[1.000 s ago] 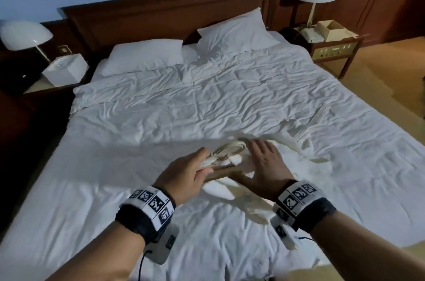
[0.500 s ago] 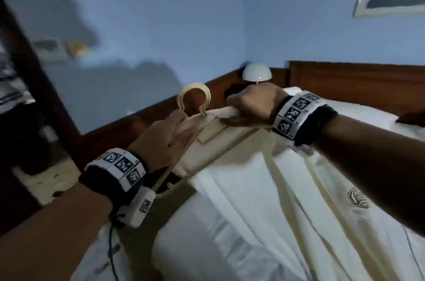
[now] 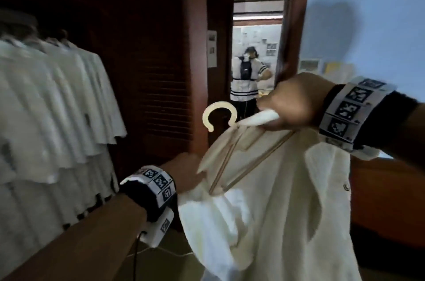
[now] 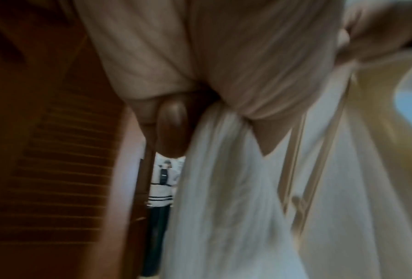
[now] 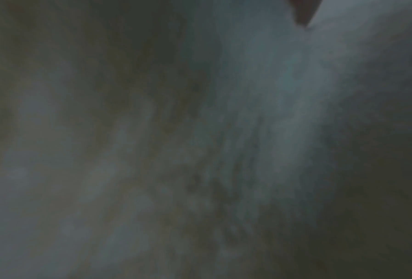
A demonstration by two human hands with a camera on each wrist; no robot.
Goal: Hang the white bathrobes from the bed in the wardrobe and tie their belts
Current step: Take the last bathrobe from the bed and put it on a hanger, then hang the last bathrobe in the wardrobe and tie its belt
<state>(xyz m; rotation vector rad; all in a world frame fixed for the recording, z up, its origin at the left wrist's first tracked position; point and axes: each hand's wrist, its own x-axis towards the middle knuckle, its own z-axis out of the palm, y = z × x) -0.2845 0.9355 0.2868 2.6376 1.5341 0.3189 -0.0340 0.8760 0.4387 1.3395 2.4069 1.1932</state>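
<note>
A white bathrobe (image 3: pixel 276 200) hangs on a cream hanger whose hook (image 3: pixel 219 117) points left, toward the open wardrobe (image 3: pixel 142 16). My left hand (image 3: pixel 186 172) grips the robe's lower, left shoulder; its fingers are hidden in the cloth. In the left wrist view a finger (image 4: pixel 173 128) curls into bunched robe cloth (image 4: pixel 223 207). My right hand (image 3: pixel 282 108) grips the raised, right shoulder of the robe just right of the hook. The right wrist view is dark and blurred, filled with cloth. Several white bathrobes (image 3: pixel 53 108) hang in the wardrobe at the left.
The wardrobe's louvred door (image 3: pixel 161 73) stands open just behind the hook. Beyond it, a person (image 3: pixel 247 80) with a backpack shows in an opening or mirror. A blue wall (image 3: pixel 368 16) is on the right, with brown wood (image 3: pixel 379 200) below it.
The robe on its hanger has been lifted off the bed and carried left to the wardrobe. The view has swung from the bed to the hanging robes.
</note>
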